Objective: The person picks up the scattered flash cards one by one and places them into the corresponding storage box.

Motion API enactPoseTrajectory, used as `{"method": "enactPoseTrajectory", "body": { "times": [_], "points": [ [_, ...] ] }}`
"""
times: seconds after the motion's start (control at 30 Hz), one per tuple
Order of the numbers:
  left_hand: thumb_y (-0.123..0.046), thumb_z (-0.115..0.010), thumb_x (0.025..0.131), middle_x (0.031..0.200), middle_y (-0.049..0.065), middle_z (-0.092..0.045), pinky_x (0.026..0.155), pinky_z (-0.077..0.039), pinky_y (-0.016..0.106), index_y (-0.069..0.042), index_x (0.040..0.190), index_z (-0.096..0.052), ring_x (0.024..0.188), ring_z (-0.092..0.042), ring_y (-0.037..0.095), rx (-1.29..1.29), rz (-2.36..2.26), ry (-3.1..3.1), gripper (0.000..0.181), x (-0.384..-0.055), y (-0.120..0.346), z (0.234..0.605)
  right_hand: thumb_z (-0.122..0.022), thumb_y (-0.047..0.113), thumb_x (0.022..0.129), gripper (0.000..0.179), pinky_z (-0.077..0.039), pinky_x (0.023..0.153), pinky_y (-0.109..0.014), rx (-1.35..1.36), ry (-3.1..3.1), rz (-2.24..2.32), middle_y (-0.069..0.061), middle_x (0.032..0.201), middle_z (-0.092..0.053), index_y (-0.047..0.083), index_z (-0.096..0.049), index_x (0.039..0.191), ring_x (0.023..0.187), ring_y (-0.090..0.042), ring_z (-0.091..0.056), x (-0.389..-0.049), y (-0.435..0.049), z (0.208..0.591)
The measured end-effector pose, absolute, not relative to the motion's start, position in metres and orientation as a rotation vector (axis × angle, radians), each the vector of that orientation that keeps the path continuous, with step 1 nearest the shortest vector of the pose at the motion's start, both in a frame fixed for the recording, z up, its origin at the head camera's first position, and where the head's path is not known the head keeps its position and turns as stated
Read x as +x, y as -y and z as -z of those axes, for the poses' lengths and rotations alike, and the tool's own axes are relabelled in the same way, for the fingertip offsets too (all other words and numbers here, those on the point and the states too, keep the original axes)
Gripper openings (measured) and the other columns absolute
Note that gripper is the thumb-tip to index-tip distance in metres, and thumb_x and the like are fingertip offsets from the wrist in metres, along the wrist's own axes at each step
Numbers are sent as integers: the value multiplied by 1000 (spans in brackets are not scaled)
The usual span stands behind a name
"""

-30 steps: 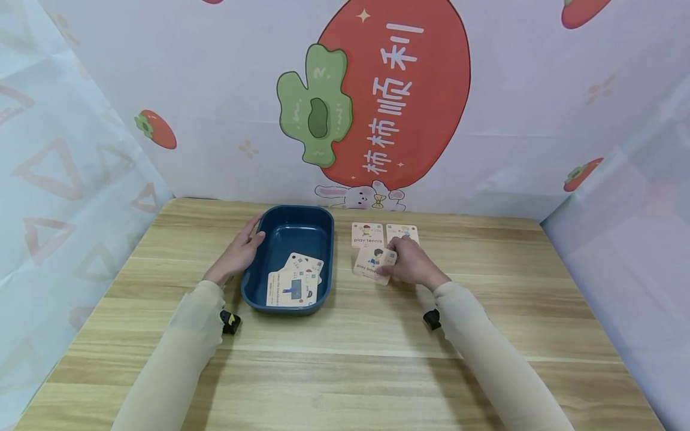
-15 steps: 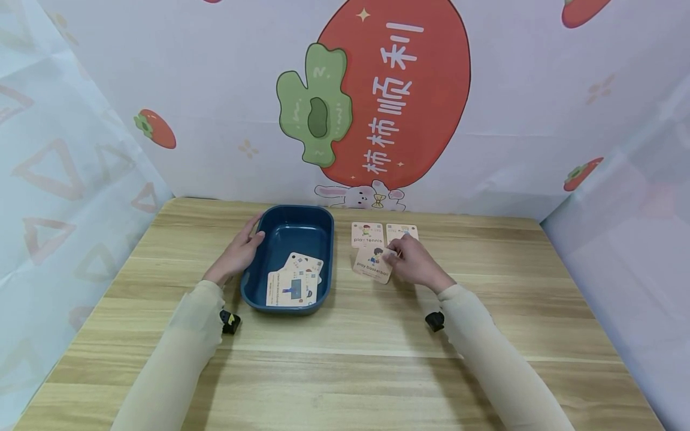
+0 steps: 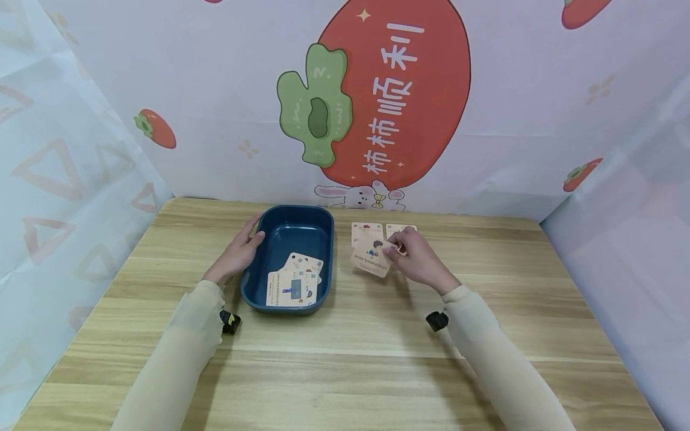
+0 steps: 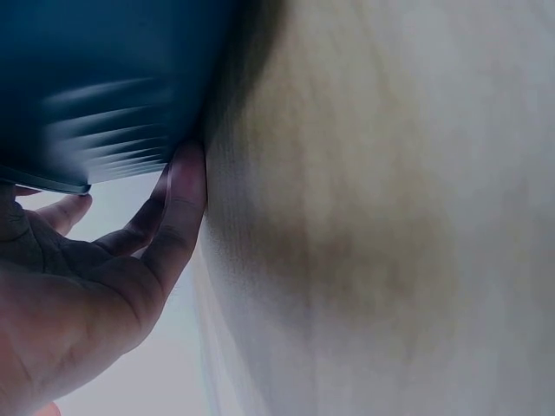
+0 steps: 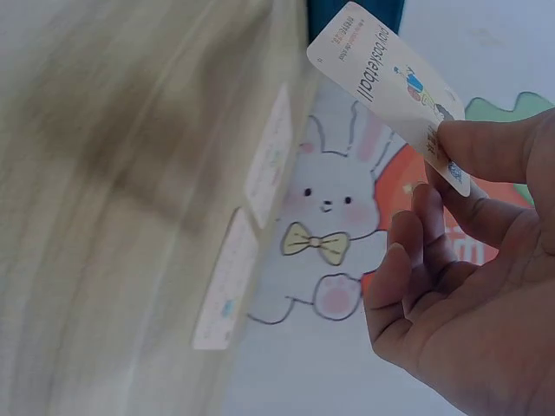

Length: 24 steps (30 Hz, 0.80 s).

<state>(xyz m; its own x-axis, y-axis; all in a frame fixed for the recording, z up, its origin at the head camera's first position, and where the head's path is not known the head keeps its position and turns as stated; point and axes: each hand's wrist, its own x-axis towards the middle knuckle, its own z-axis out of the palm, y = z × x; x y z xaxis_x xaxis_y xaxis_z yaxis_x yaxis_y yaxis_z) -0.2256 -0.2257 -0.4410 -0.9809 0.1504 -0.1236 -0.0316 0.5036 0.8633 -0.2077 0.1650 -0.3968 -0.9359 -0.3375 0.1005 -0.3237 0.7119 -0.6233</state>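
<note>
Table (image 3: 334,371) beneath right hand (image 3: 421,261), thumb (image 5: 492,146) against card (image 3: 371,261)

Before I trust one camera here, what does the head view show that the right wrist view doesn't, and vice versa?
Only head: the left hand against the blue bin, and the stacked cards inside.

Only right wrist: the palm side of the right hand.

Both: that hand pinching the basketball card, two flat cards, part of the bin, the printed bunny.
</note>
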Motion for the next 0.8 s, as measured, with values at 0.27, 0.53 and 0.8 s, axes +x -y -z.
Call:
{"method": "enactPoseTrajectory", "body": {
  "times": [0.27,0.53,0.8],
  "points": [
    [-32,-29,113,164,26,-19,114,-23,68,-20,165,-3,146,-27,49,116,-1484,-2556,60,-225,225,441,-67,11,99,9,-39,72,-37,-583,-2883,1121,-10,93,-51,3,-70,99,88,-27,-48,-199,-156,382],
    [-31,-29,113,164,26,-19,114,-23,68,-20,165,-3,145,-27,49,107,-1485,-2557,59,-225,225,441,-68,13,99,11,-39,74,-38,-624,-2892,1153,-9,95,-52,4,-71,102,90,-27,-48,-194,-149,373],
    [-31,-30,113,165,24,-16,114,-22,69,-21,165,-4,146,-26,49,100,-1487,-2560,59,-227,226,443,-69,14,99,12,-40,73,-38,-643,-2892,1201,-8,95,-53,4,-72,104,89,-28,-50,-193,-140,368]
  ]
}}
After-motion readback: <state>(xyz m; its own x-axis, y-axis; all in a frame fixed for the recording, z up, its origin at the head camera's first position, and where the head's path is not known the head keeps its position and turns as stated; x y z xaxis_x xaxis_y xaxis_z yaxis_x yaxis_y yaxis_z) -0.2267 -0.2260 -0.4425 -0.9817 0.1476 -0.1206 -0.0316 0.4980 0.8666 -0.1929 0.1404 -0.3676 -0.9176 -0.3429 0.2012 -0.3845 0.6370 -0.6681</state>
